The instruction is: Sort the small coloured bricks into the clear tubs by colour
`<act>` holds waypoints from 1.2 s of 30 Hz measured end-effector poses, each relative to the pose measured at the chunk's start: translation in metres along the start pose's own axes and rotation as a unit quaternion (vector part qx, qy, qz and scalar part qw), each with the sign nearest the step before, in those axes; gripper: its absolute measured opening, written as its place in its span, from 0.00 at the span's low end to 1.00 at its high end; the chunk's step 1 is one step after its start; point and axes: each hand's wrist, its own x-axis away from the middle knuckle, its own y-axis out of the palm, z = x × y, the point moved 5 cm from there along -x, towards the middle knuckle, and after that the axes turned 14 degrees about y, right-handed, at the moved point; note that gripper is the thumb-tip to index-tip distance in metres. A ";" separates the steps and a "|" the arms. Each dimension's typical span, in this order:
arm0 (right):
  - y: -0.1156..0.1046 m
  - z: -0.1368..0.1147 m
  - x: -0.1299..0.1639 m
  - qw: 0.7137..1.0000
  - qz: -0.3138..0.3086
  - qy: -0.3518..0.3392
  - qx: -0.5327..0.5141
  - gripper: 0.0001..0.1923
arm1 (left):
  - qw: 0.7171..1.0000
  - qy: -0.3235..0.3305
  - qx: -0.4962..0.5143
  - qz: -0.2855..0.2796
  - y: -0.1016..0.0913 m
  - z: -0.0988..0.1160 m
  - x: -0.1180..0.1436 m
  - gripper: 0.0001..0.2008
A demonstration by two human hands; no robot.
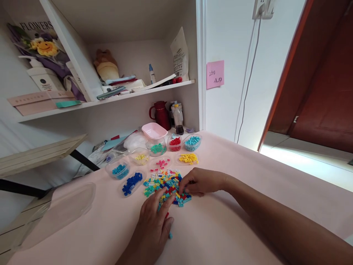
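Observation:
A pile of small mixed-colour bricks (162,181) lies on the pale pink tabletop (220,228). My left hand (154,221) rests at the pile's near edge, fingers stretched onto the bricks. My right hand (200,181) sits at the pile's right edge, its fingertips curled down among the pieces. Whether either hand pinches a brick is hidden. Behind the pile stand several clear tubs sorted by colour: dark blue (132,183), teal (120,170), pink (161,163), yellow (188,158), pale yellow (140,157), green (158,148), red (175,143), light blue (192,142).
An empty pink tub (154,131) sits on the green one. A clear plastic lid (59,213) lies at the left. A red jug (161,115) and a sauce bottle (178,118) stand by the wall. Cluttered shelves hang above; a wooden board (38,154) juts in at left.

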 end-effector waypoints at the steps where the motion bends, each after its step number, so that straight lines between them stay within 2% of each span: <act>1: 0.002 -0.002 0.001 1.000 -0.009 -0.002 0.006 0.16 | 1.000 0.007 -0.004 0.001 0.000 0.001 0.000 0.27; 5: 0.003 -0.005 0.004 1.000 -0.014 0.001 0.026 0.17 | 1.000 0.022 -0.012 0.009 0.000 0.000 0.000 0.25; 22: 0.003 -0.002 0.002 0.998 0.001 0.022 0.066 0.14 | 1.000 -0.008 0.015 0.010 -0.002 -0.001 0.000 0.21; 28: -0.008 -0.004 0.003 0.981 0.103 0.013 0.164 0.09 | 0.999 -0.006 0.032 0.009 -0.005 0.001 -0.002 0.21; 33: -0.005 -0.013 0.003 0.979 0.120 -0.048 0.158 0.10 | 0.999 -0.020 0.026 0.008 -0.006 0.003 0.000 0.26; 36: -0.001 -0.019 0.004 0.973 0.126 -0.066 0.183 0.10 | 0.999 0.008 0.026 -0.019 -0.005 0.007 -0.001 0.27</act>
